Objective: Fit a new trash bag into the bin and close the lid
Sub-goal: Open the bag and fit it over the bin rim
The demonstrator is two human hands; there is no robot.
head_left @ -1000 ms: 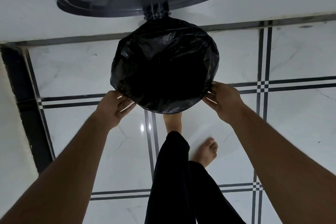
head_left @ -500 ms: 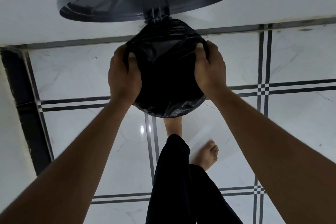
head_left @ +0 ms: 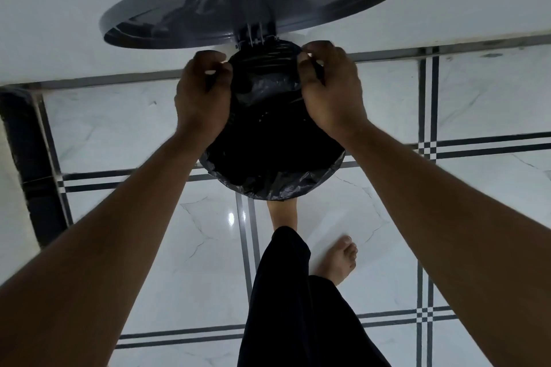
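On the white tiled floor (head_left: pixel 149 128), our left hand (head_left: pixel 202 98) and right hand (head_left: pixel 331 92) pinch the trash bag (head_left: pixel 268 140) with curled fingers at the bin rim's eleven and one o'clock. Below the raised lid (head_left: pixel 208 3), overstretching could tear it.

Left hand (head_left: pixel 202 95), right hand (head_left: pixel 329 89): both fingers curled, pinching.

The trash bag (head_left: pixel 268 140) is held between the left hand (head_left: pixel 202 95) and right hand (head_left: pixel 331 89), at its far edge. The lid (head_left: pixel 208 3) is raised just beyond both hands, and a foot (head_left: pixel 338 259) is seen well nearer than them.
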